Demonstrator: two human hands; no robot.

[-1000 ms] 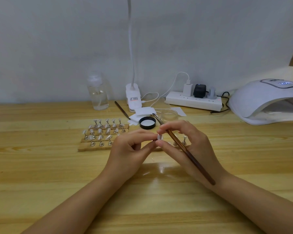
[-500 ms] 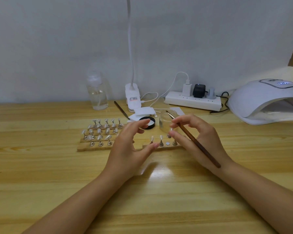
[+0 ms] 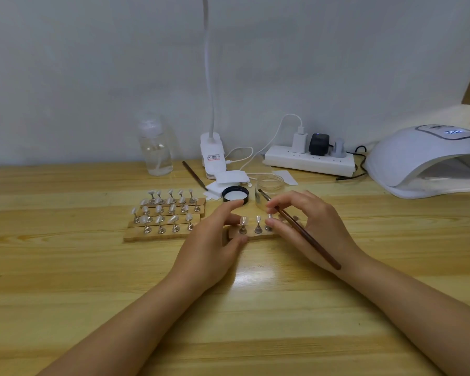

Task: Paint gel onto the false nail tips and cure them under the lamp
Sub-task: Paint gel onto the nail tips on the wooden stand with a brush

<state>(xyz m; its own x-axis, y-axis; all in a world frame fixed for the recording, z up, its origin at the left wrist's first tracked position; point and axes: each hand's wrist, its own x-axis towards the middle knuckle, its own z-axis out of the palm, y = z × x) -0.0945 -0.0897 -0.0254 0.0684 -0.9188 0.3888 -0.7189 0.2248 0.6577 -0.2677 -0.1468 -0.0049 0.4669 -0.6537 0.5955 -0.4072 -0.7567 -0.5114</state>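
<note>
Nail tips (image 3: 257, 219) between both hands' fingers (image 3: 235, 205)

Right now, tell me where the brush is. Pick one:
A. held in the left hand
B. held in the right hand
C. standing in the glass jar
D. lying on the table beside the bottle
B: the right hand pinches the brush, whose dark handle runs back across the wrist, while the left hand touches the small wooden holder.
</note>
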